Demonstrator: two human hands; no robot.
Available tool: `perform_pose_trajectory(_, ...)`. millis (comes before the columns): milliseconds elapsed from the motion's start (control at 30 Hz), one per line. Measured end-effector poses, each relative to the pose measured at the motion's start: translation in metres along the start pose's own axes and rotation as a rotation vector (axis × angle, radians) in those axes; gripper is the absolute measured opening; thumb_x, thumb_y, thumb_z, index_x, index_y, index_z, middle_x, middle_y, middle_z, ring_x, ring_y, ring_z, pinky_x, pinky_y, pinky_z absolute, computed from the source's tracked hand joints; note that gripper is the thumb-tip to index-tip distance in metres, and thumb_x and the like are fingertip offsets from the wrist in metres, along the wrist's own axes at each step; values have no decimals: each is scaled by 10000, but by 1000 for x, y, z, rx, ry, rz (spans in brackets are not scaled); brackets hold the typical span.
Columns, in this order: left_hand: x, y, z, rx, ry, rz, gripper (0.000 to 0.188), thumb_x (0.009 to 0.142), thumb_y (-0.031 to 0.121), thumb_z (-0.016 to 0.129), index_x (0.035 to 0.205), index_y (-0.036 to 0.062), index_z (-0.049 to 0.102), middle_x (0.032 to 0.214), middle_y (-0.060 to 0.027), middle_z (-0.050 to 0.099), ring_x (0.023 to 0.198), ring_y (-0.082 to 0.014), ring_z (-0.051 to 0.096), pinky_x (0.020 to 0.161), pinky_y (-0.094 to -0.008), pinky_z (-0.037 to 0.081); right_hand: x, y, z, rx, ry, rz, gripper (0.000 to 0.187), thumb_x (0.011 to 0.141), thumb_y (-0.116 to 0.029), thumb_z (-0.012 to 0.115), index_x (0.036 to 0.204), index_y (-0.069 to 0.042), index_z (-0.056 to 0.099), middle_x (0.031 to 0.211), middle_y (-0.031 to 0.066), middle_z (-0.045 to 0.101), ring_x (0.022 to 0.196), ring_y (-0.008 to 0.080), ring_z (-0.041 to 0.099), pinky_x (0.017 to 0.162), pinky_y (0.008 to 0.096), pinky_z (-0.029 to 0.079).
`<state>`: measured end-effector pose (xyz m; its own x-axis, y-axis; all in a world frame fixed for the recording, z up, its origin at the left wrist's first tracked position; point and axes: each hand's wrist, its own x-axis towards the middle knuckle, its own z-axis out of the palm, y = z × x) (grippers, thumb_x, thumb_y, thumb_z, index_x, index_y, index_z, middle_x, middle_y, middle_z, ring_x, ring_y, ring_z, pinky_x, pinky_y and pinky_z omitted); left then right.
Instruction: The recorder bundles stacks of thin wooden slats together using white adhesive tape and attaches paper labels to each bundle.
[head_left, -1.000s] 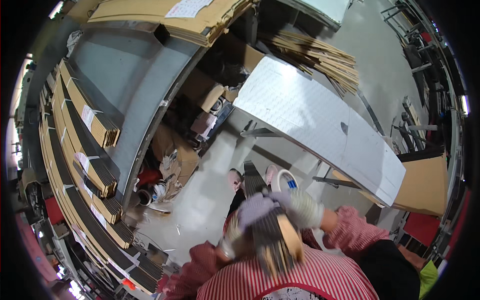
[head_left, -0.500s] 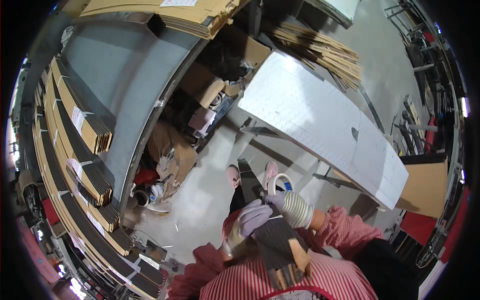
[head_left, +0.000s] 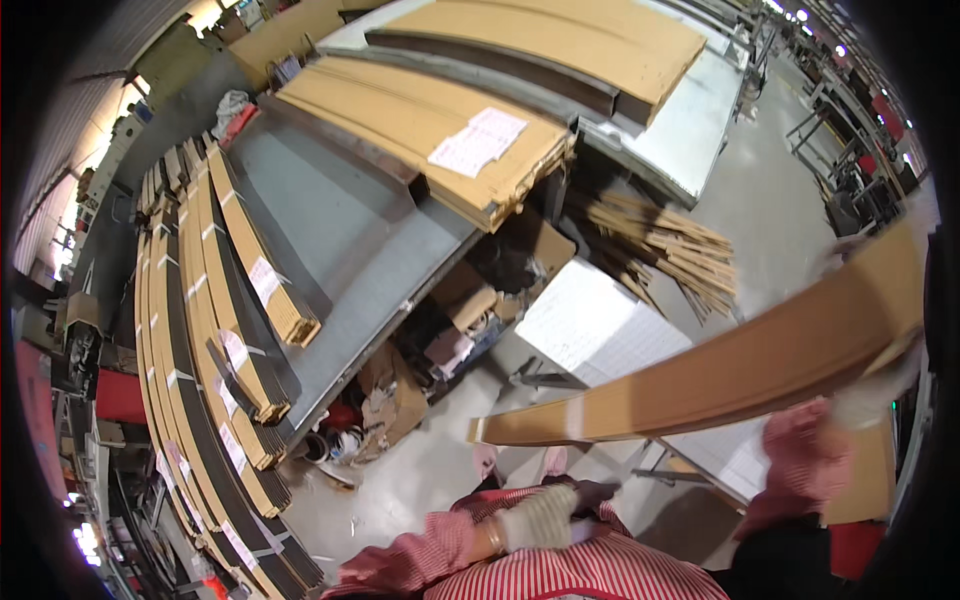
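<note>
A long bundle of brown cardboard-like strips (head_left: 680, 385) slants across the right side, its narrow end above my shoes and its wide end near the right rim. A white band (head_left: 575, 418) wraps it near the narrow end. At the lower edge of the wide end, my right hand (head_left: 868, 398), in a pale glove and smeared by motion, is closed on the bundle. My left hand (head_left: 550, 520), in a striped glove, is low before my waist, apart from the bundle. Its fingers are blurred, and what they hold, if anything, cannot be made out.
Behind the bundle stands a white-topped table (head_left: 590, 320). On the left, several banded strip bundles (head_left: 235, 350) lie along a grey metal table (head_left: 330, 215). Larger cardboard stacks (head_left: 400, 110) are farther back. Loose thin strips (head_left: 670, 250) lie beyond the white table.
The bundle has swung from in front of my body up to the right, its brown side now showing. My left hand has come off it. The view has tilted up; the tape roll no longer shows.
</note>
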<state>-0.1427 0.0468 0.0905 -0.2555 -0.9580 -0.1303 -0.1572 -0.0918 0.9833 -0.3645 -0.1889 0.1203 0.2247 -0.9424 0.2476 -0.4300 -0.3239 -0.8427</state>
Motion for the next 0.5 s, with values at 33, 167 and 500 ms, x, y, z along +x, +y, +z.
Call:
perform_pose_trajectory(33,13,-8,15,-60,-74,-49,642,807,327,644,1317,12,415,1172,-124,575,1094,-249,554,949,-351,429,13,10,-37,-140,99,30,445,732,-164,709,1125,-66,523,878,105,582,784,243,578,694,339,458)
perform_pose_trajectory(167,67,12,-52,-629,407,180,898,814,544,609,1437,53,187,1339,-150,436,1192,-262,476,982,-384,391,29,55,-102,-519,224,118,413,757,-151,692,1125,-77,520,919,94,579,822,236,569,738,333,454)
perform_pose_trajectory(500,75,30,-154,-1068,957,16,597,736,500,698,1122,74,541,986,-85,613,881,-226,611,802,-364,517,28,-36,126,70,-493,-426,335,819,-118,651,1124,-103,515,1022,66,573,916,218,546,850,318,442)
